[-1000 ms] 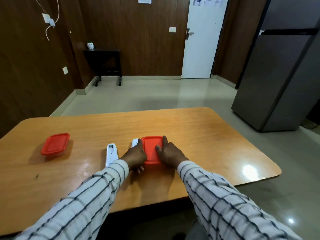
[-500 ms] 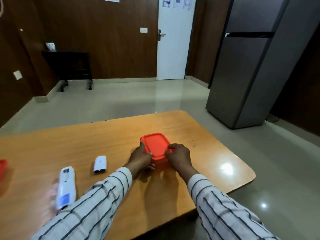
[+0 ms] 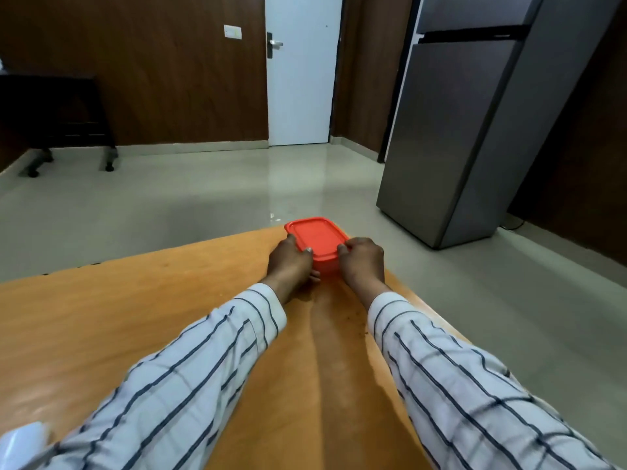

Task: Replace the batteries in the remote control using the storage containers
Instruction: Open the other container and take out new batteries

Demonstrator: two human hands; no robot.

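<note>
Hands first: my left hand and right hand grip the sides of the orange rectangular plastic container with its snap-on lid, now slid out to the wooden table's far edge. Remote and cover have dropped from view, so I judge I'm about to open it; the lid's on, contents hidden.

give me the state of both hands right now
Left hand: closed on the left side of the orange container.
Right hand: closed on the container's right side, thumb at the lid rim.
</note>
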